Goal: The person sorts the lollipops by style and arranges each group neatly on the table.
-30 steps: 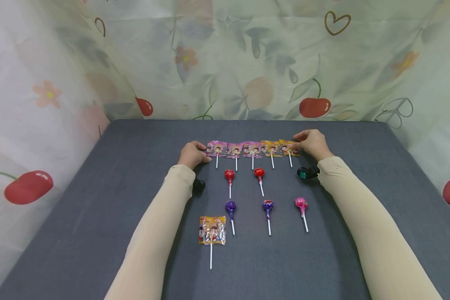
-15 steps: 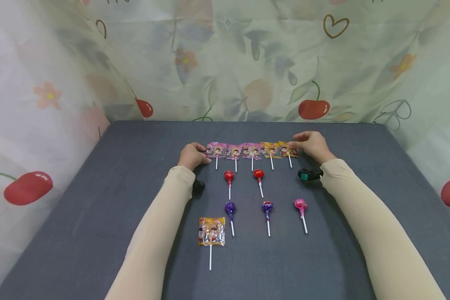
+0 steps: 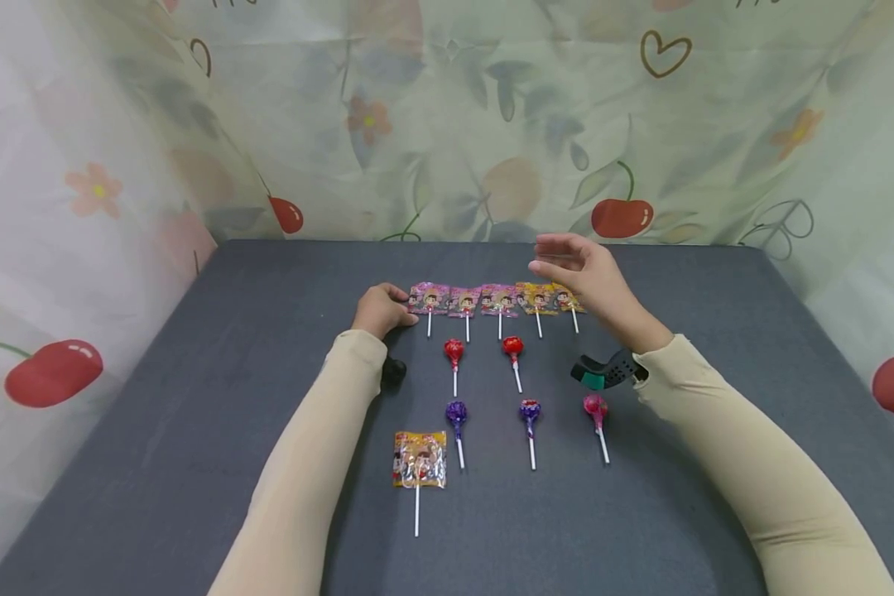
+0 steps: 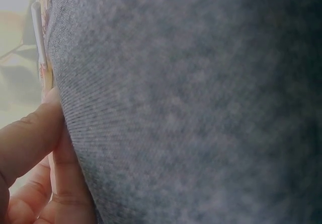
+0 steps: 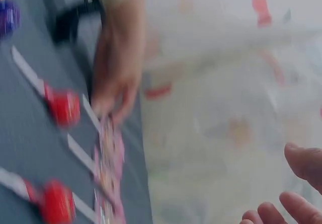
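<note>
A row of flat lollipops in square wrappers lies across the far part of the table. Three wrappers on the left are pink, two on the right yellow. My left hand (image 3: pixel 382 310) pinches the outer edge of the leftmost pink-wrapped lollipop (image 3: pixel 430 300); its thumb (image 4: pixel 35 133) is at the wrapper's edge in the left wrist view. Raised above the row's right end is my right hand (image 3: pixel 584 273), fingers spread from the thumb and holding nothing. It partly covers the rightmost yellow-wrapped lollipop (image 3: pixel 569 300). The right wrist view is blurred.
Nearer lie two red ball lollipops (image 3: pixel 454 352), then two purple ones (image 3: pixel 456 414) and a pink one (image 3: pixel 596 407). A yellow-wrapped flat lollipop (image 3: pixel 420 460) lies at the front left. A patterned curtain (image 3: pixel 447 124) hangs behind the grey table (image 3: pixel 268 348).
My right hand has let go of the rightmost yellow-wrapped lollipop, lifted and moved left over the row with its fingers opening. The left hand has stayed at the row's left end.
</note>
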A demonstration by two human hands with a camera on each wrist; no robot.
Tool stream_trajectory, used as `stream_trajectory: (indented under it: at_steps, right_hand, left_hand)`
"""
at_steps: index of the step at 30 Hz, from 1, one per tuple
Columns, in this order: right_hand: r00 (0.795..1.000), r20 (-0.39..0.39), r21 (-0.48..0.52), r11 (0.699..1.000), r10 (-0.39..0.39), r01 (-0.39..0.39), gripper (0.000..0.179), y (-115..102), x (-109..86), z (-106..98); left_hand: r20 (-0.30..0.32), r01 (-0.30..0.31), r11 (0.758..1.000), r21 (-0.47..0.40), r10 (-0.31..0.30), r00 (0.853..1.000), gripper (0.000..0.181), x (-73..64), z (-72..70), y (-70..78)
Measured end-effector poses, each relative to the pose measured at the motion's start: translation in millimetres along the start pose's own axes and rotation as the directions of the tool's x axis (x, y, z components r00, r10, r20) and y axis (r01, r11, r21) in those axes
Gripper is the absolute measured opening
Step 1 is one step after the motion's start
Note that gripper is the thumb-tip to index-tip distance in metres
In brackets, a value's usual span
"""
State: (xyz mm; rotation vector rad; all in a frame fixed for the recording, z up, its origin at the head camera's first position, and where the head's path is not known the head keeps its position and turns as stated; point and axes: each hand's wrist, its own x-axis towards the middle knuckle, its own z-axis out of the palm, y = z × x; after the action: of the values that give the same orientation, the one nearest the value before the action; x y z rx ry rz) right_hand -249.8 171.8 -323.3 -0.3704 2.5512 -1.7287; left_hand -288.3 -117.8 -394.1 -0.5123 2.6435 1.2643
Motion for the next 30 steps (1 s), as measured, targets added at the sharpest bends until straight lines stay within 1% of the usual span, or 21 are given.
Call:
stream_trajectory:
  at_steps: [3, 6, 9, 12, 15, 19, 21, 23, 28, 30]
  right_hand:
    - [0.997, 0.054, 0.027, 0.999, -0.047, 0.045, 0.051, -12.4, -12.5, 16.7]
    - [0.988, 0.13, 0.079, 0.994, -0.085, 0.075, 0.051, -21.5, -26.0, 34.4]
    - [0.972, 0.204, 0.137, 0.987, -0.115, 0.088, 0.05, -27.1, -38.7, 53.3]
    - [0.95, 0.281, 0.136, 0.985, -0.138, 0.103, 0.051, -28.2, -48.9, 72.4]
    - [0.92, 0.364, 0.089, 0.989, -0.143, 0.119, 0.051, -26.1, -57.4, 90.7]
    - [0.87, 0.475, 0.017, 0.99, -0.133, 0.143, 0.053, -18.2, -67.7, 112.1]
    - [0.848, 0.515, -0.02, 0.987, -0.125, 0.158, 0.054, -13.6, -71.9, 121.7]
    - [0.834, 0.539, -0.056, 0.982, -0.122, 0.179, 0.054, -9.4, -75.3, 130.3]
    - [0.813, 0.567, -0.151, 0.953, -0.134, 0.262, 0.052, -3.1, -81.5, 145.7]
    - [0.804, 0.578, -0.171, 0.942, -0.141, 0.288, 0.051, -1.8, -83.1, 149.9]
  left_hand:
    - [-0.017, 0.0, 1.0, 0.012, 0.001, 1.0, 0.035, 0.5, 0.0, 0.8]
    - [-0.015, -0.006, 1.0, 0.012, 0.006, 1.0, 0.035, 0.8, 0.1, 0.4]
    - [0.005, -0.01, 1.0, -0.003, 0.01, 1.0, 0.037, 1.4, -0.3, -0.6]
    - [0.009, -0.023, 1.0, 0.003, 0.023, 1.0, 0.038, 0.4, -1.1, -1.4]
    - [0.002, -0.044, 0.999, 0.017, 0.044, 0.999, 0.039, -1.7, -2.5, -1.7]
    - [-0.005, -0.057, 0.998, 0.021, 0.057, 0.998, 0.039, -2.6, -2.9, -1.9]
    - [-0.008, -0.055, 0.998, 0.026, 0.055, 0.998, 0.038, -1.9, -2.7, -2.0]
    - [-0.012, -0.048, 0.999, 0.025, 0.048, 0.999, 0.038, -0.9, -2.0, -2.1]
    - [-0.011, -0.034, 0.999, 0.015, 0.034, 0.999, 0.038, 0.2, -0.7, -2.0]
    - [-0.01, -0.037, 0.999, 0.017, 0.037, 0.999, 0.038, -0.3, -1.0, -2.1]
